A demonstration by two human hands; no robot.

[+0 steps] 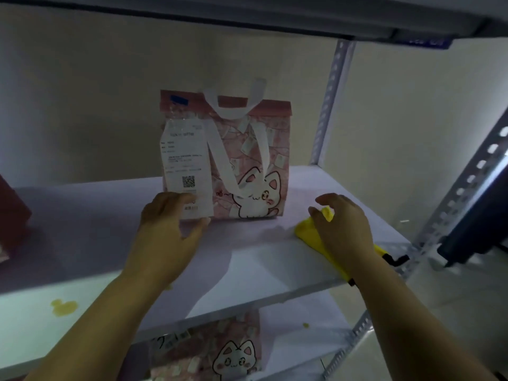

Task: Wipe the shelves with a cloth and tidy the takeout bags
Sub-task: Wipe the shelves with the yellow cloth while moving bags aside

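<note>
One cloth point(304, 231) partly behind right hand point(343, 224), receipt point(183, 158) text blurred

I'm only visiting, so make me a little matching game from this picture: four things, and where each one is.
Things: 1 standing cat bag; 2 yellow cloth; 3 big yellow stain; 4 second cat bag.
Places: A lower shelf; B under the right hand; C front left of the middle shelf; D at the left hand.
Pairs: 1-D, 2-B, 3-C, 4-A.
</note>
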